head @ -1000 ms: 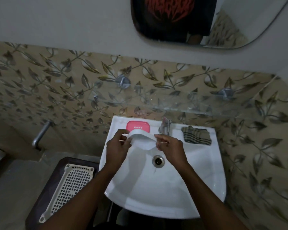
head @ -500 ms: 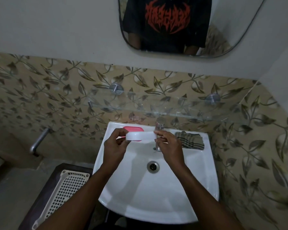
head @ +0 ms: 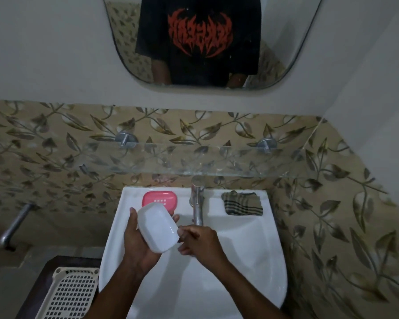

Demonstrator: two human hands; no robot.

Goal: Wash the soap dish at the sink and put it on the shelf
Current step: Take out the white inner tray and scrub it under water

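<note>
A white soap dish part (head: 158, 226) is tilted over the left side of the white sink (head: 244, 261), its flat face turned up toward me. My left hand (head: 138, 245) grips it from underneath and behind. My right hand (head: 200, 240) is at its right edge, fingertips touching the rim, just below the tap (head: 197, 201). A pink soap dish part (head: 160, 200) with slots lies on the sink's back ledge, partly hidden behind the white one. The clear glass shelf (head: 194, 161) hangs on the tiled wall above the sink and is bare.
A folded checked cloth (head: 242, 203) lies on the sink's back right ledge. A cream perforated basket (head: 72, 295) sits on a dark stand at the lower left. A metal pipe (head: 14, 226) juts from the left wall. A mirror (head: 205, 42) hangs above.
The white dish part went from level, held at both ends, to tilted with its flat face up in my left hand. My right hand dropped to its right edge.
</note>
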